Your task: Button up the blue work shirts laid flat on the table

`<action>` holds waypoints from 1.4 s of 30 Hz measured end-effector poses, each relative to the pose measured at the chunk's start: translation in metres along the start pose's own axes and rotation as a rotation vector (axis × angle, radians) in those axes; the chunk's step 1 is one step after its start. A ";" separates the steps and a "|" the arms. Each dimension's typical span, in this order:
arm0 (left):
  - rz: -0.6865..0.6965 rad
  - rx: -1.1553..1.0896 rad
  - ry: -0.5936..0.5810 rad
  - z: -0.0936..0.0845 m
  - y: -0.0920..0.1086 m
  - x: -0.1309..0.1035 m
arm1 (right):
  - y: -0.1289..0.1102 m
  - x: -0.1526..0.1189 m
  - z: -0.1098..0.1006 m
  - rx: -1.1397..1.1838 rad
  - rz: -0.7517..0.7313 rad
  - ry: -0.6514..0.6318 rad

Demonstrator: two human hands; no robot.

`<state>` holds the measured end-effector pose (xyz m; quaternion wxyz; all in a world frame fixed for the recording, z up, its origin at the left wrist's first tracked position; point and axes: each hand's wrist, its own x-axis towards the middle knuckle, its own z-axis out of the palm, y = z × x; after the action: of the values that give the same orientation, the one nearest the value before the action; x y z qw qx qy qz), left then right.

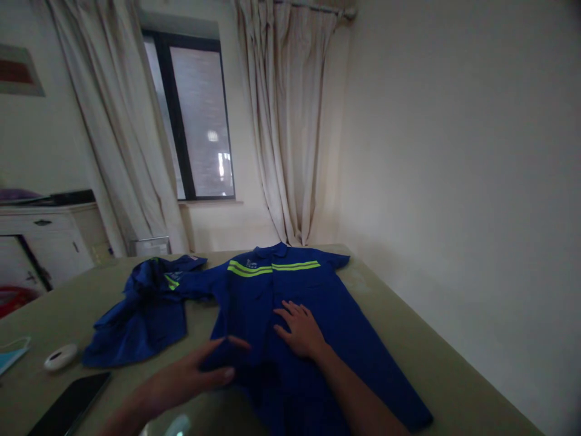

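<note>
Your right hand [300, 330] lies flat, palm down and fingers spread, on the front of the blue work shirt [290, 303], pressing the cloth and gripping nothing. Your left hand [200, 370] hovers open at the shirt's lower left edge, thumb and fingers apart, fingertips just at the fabric; it grasps nothing either. The shirt lies spread face up on the olive-green table [454, 375], collar toward the window [195, 121], with two yellow-green reflective stripes [272, 267] across its chest. Its right part reaches near the table edge by the wall. Just beside it to your left sits a second blue garment [140, 315], crumpled in a heap and touching the spread shirt's sleeve. Farther left on the table you have a small white oval object [60, 356], a dark phone [70, 402] and a pale blue face mask [11, 354] at the edge.
</note>
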<state>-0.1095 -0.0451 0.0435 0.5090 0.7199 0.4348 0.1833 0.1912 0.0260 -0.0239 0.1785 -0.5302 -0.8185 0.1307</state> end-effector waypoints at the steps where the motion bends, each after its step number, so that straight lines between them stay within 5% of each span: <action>1: -0.056 0.009 -0.117 -0.006 -0.002 -0.022 | 0.000 0.000 0.001 0.011 0.000 0.019; 3: -0.192 -0.004 -0.226 -0.012 -0.006 -0.054 | -0.001 0.001 0.001 0.021 -0.006 0.060; 6: -0.235 0.187 -0.093 0.005 -0.010 -0.057 | -0.006 0.003 -0.001 0.024 -0.016 0.118; 10: 0.016 0.549 0.208 0.061 -0.006 -0.001 | -0.024 0.003 -0.007 0.036 -0.061 0.197; 13: 0.034 0.746 0.247 0.096 -0.003 0.042 | -0.040 -0.006 -0.012 0.044 0.005 0.162; 15: 0.048 0.835 0.240 0.107 -0.006 0.060 | -0.049 -0.015 -0.017 0.053 0.114 0.029; 20: 0.100 0.901 0.209 0.094 -0.024 0.080 | -0.066 -0.041 -0.036 -0.039 0.215 -0.263; 26: 0.065 0.884 0.154 0.056 -0.030 0.106 | -0.082 -0.056 -0.028 -0.128 0.255 -0.192; 30: 0.021 0.877 0.182 0.040 -0.034 0.120 | -0.067 -0.051 -0.010 -0.034 0.215 -0.081; 38: 0.159 0.801 0.422 0.039 -0.042 0.114 | -0.019 -0.042 -0.019 0.495 0.350 -0.036; 42: 0.236 0.857 0.396 0.047 -0.027 0.106 | -0.018 -0.043 -0.014 0.651 0.390 -0.039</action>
<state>-0.0301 0.0168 -0.0192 0.0499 0.8604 0.4750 0.1776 0.1990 -0.0204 -0.0106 0.2938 -0.5889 -0.6211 0.4256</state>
